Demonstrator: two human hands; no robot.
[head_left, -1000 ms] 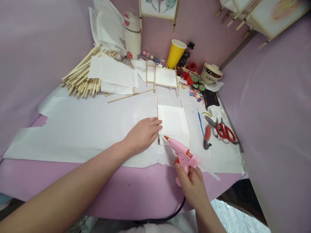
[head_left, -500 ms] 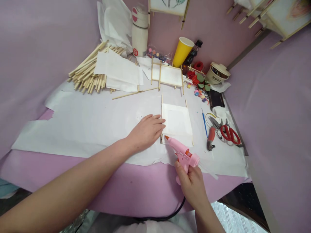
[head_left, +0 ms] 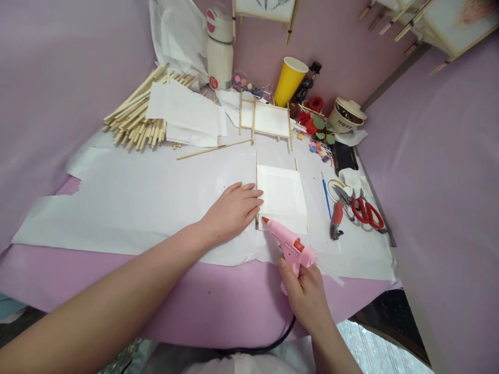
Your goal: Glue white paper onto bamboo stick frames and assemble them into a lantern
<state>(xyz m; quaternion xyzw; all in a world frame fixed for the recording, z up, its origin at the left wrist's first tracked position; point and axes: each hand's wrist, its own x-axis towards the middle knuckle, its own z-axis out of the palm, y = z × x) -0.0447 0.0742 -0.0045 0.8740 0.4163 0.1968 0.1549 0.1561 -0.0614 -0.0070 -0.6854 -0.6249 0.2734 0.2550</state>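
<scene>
One pink glue gun [head_left: 291, 243] in right hand [head_left: 304, 298]; left hand [head_left: 232, 210] beside paper-covered frame [head_left: 281, 200].

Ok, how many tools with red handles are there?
2: the scissors and the pliers, lying next to each other at the right, beyond the glue gun. Another could be hidden.

Cut off, hidden
The top edge crops a framed picture [head_left: 263, 6]; the right hand [head_left: 304, 298] covers the glue gun [head_left: 290, 241] grip; bagged bits [head_left: 249, 88] are too small to tell.
</scene>
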